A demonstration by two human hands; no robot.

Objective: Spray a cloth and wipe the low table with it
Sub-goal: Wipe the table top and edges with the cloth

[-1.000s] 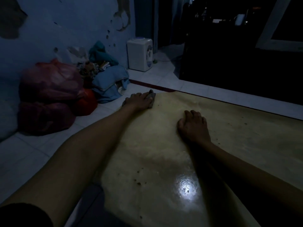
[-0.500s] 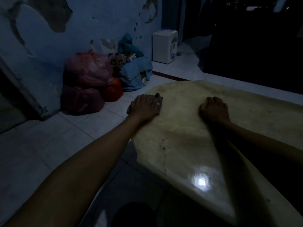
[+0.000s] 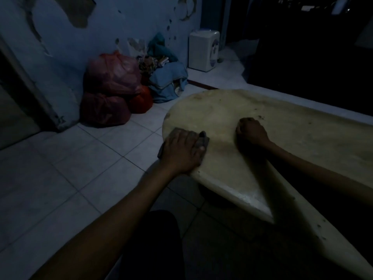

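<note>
The pale counter (image 3: 252,158) fills the right of the view, its rounded left end over the tiled floor (image 3: 60,178); dark specks lie on its far part and along its near right edge, so the wiping seems to be unfinished. Red plastic bags (image 3: 113,87) and a heap of blue fabric (image 3: 169,81) sit against the peeling wall, well apart from the counter, with a small white appliance (image 3: 203,50) further back. The left hand (image 3: 182,151) lies flat, fingers spread, pressing the dark cloth (image 3: 203,139) onto the counter right at its left rim; the right hand (image 3: 252,131) rests near it as a closed fist, and in this dim light it is hard to tell whether it holds anything. The risk is at the rim: part of the cloth overhangs the edge, so a stroke pushed outward could carry it off onto the floor; the flat palm only presses it, nothing pins it. The gloom could also hide missed specks; no spray bottle is in view.
</note>
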